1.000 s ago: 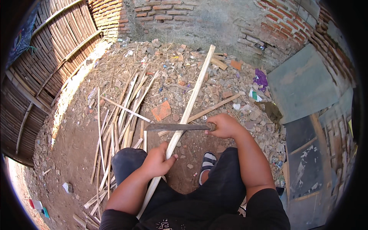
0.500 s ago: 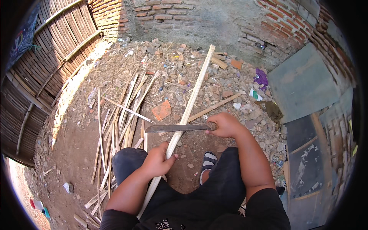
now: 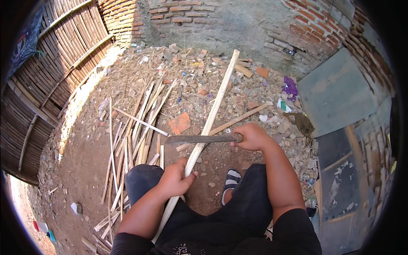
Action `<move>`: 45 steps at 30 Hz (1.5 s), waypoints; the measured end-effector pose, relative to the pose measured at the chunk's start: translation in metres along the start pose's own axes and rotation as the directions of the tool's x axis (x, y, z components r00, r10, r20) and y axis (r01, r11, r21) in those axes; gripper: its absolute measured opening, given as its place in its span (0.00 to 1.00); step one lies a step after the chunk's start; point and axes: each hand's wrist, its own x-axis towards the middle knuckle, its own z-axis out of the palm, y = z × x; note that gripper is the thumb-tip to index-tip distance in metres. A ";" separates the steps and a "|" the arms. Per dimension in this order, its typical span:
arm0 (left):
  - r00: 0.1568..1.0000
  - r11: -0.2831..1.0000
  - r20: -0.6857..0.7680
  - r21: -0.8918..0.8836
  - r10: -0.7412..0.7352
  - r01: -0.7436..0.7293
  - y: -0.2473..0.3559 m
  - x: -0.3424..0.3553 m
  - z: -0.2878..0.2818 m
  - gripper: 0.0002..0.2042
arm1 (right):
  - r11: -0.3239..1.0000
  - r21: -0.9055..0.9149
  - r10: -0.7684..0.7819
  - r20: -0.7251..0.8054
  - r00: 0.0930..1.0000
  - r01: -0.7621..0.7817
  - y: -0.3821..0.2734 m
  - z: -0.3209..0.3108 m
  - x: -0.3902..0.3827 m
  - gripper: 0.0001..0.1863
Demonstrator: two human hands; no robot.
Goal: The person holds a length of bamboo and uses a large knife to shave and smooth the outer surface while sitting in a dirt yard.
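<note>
A long pale wooden strip [image 3: 217, 102] slants from my lap up and away to the right. My left hand [image 3: 175, 178] is wrapped around its lower part, thumb on the right side. My right hand [image 3: 251, 137] grips the handle of a machete [image 3: 199, 139], its dark blade pointing left. The blade lies across the strip, a little beyond my left hand; whether its edge bites into the wood I cannot tell. The strip's near end is hidden by my left arm and clothes.
Several thin wooden strips [image 3: 146, 119] lie heaped on the dirt to the left. Rubble, a broken tile [image 3: 179, 123] and a purple cloth [image 3: 289, 87] lie farther off. A brick wall [image 3: 204, 27] closes the back, woven bamboo [image 3: 63, 55] the left, and grey panels [image 3: 338, 91] lean at the right.
The machete has shifted slightly to the right and away from me along the strip, together with my right hand. My left hand and the strip have hardly moved.
</note>
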 end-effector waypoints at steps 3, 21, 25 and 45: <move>0.998 0.999 -0.037 -0.028 0.041 -0.042 0.009 -0.003 -0.001 0.17 | 0.988 0.072 0.150 -0.237 0.960 -0.137 0.026 0.000 0.004 0.24; 1.000 1.000 -0.001 0.006 -0.008 0.008 0.003 0.001 -0.002 0.17 | 0.972 0.097 0.234 -0.399 0.886 -0.213 0.035 0.007 0.009 0.21; 0.999 0.999 0.010 0.018 -0.036 0.036 0.010 0.000 -0.005 0.17 | 0.999 0.017 0.054 -0.199 0.978 -0.051 -0.002 0.003 -0.002 0.19; 1.000 0.999 -0.003 0.044 -0.007 0.007 0.014 -0.003 -0.005 0.16 | 0.999 -0.028 0.022 -0.056 0.998 -0.024 -0.013 -0.001 -0.002 0.21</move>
